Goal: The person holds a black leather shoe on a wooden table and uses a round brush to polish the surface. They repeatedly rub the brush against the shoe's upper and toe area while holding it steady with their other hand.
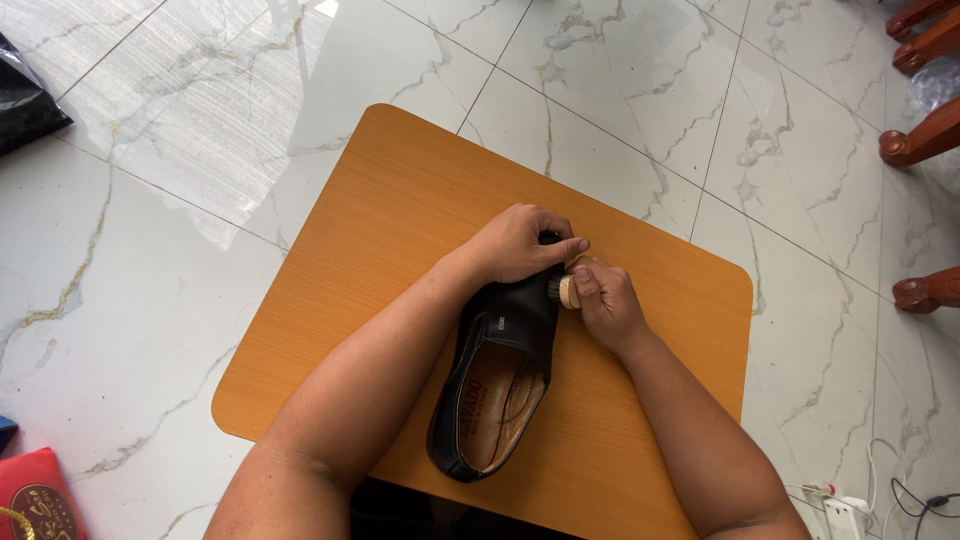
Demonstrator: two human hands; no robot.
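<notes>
White marble floor tiles (200, 150) with grey veining fill the view. On them stands a low orange wooden table (400, 200) with rounded corners, its top bare apart from the work in hand. Carved reddish furniture legs (925, 140) show at the right edge, a black bag (25, 105) at the upper left, a red pouch (30, 495) at the lower left, and a white power strip with cables (850, 510) at the lower right.

A black leather shoe (495, 385) lies on the table near its middle, sole down, opening upward with the tan lining visible, toe pointing away from the person.

The left hand (520, 245) rests over the toe end, fingers curled together and clamped on the leather, thumb extended toward the other hand. The right hand (605, 305) is closed around a small brush with a pale wooden handle (567, 292), its dark bristles against the shoe's upper just beside the left thumb. How the right fingertips sit under the handle cannot be told.

Risk assessment: the hold is at the toe only, so a hard stroke could pivot the heel sideways across the smooth top. The bristles work very close to the left thumb and could smear it. The shoe itself sits well clear of the table edge.
</notes>
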